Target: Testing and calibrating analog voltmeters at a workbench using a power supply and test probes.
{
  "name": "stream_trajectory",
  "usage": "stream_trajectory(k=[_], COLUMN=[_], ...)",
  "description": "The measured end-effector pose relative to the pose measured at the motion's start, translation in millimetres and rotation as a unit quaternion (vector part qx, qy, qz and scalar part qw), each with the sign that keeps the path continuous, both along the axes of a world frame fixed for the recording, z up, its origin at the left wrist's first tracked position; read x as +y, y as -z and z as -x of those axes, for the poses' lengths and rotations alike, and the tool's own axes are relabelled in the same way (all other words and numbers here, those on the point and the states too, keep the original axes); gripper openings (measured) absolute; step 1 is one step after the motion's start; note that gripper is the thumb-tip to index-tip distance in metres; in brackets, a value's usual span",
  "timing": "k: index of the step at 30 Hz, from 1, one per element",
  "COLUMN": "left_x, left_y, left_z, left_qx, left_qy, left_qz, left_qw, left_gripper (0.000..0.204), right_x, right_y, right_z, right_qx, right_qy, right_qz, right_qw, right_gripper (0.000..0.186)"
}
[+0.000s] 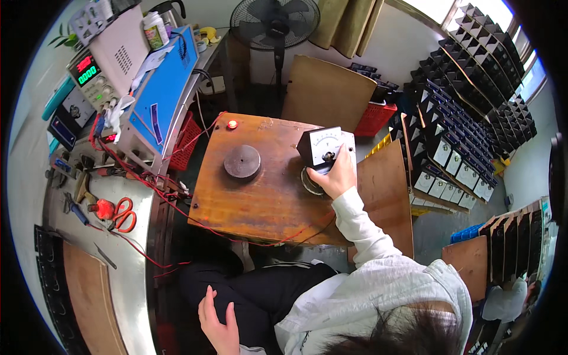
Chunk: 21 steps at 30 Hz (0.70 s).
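Dial meter (326,140) over wooden worktop (236,208), right of dark round disc (242,162); right hand (338,176) has fingers clamped on meter. Left hand (220,329), nearer body than disc, fingers apart. Handling looks midway; similar meters (442,154) racked far right of disc, whether finished I can't tell. Dial marks too small to read; power supply (97,83), left of disc, shows red and green digits.

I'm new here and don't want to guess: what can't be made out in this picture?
In the head view:
Meter: scale marks too small to read; lower part partly covered by the right hand.
Round piece: partly hidden by that hand.
Left hand: its forearm is mostly cut off by the lower edge.
Co-worker: too small for detail.
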<state>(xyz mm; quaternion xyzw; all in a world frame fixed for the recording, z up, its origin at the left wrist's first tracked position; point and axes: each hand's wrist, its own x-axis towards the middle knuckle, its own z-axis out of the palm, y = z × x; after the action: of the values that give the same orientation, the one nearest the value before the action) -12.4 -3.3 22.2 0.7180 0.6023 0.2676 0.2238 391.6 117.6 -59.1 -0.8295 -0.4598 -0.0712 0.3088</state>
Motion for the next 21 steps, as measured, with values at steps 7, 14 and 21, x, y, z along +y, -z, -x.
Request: stream_trajectory(k=[7, 14, 21], left_x=[-6, -5, -8], left_y=[9, 16, 12], left_z=[-11, -6, -7], left_qx=[-0.018, 0.016, 0.011], left_qy=[0.06, 0.072, 0.062], left_qz=[0.121, 0.158, 0.169], left_qw=[0.991, 0.985, 0.984], left_gripper=[0.051, 0.055, 0.056], right_x=[2, 2, 2], right_y=[-1, 5, 5], right_z=[4, 2, 2], right_qx=[0.013, -0.004, -0.006], right_qy=[0.021, 0.021, 0.017], right_qz=[-0.008, -0.012, -0.03], right_qw=[1.0, 1.0, 0.999], right_gripper=[0.12, 0.119, 0.117])
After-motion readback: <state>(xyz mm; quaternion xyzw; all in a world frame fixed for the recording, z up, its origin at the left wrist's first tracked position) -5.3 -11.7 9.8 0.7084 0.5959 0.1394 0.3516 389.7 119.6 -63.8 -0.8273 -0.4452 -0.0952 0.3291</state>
